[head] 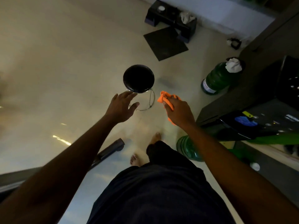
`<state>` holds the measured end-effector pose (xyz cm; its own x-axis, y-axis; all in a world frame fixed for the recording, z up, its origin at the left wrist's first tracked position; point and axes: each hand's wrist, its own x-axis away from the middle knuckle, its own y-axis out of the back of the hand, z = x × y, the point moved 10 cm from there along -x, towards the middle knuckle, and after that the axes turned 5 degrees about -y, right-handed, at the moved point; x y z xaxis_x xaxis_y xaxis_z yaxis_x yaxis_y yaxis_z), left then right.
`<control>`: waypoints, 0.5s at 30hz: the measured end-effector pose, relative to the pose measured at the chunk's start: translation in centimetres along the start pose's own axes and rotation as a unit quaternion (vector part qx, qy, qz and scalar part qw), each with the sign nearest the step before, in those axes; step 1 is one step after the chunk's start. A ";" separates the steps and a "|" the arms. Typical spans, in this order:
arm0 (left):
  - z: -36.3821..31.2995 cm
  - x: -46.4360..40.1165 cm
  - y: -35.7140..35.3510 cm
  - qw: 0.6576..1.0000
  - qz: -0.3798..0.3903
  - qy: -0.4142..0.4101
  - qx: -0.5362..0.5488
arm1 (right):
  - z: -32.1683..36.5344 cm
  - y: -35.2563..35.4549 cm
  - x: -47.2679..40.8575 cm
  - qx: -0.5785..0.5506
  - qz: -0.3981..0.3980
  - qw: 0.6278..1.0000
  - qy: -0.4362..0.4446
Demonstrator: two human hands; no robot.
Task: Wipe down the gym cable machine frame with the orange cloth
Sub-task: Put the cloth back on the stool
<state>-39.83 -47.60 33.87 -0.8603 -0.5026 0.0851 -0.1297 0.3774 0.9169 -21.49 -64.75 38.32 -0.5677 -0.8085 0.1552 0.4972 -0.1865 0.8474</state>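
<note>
Two green jugs flank right hand w/ orange cloth; stool ahead.

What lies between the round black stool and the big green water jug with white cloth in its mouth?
In the head view, only bare pale floor separates the black stool from the green jug.
</note>
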 end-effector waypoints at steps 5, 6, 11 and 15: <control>5.3 -9.0 1.8 0.999 -0.007 0.035 -0.004 | 0.3 -0.3 -12.0 -0.025 0.017 1.000 0.009; 6.0 -10.7 2.3 0.999 -0.008 0.039 -0.006 | 0.3 -0.2 -14.4 -0.031 0.019 0.999 0.012; 8.4 -19.0 5.4 0.998 0.014 0.051 -0.016 | -0.2 0.7 -24.4 -0.049 0.031 0.998 0.000; 9.1 -26.3 7.9 0.999 0.016 0.051 -0.010 | -0.9 1.9 -30.7 -0.073 0.040 0.996 -0.020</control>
<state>-22.69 -24.26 35.31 -0.8091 -0.5674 0.1527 -0.0924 0.3795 0.9206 -2.49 -40.75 34.70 -0.5459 -0.8022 0.2418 0.6305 -0.2034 0.7490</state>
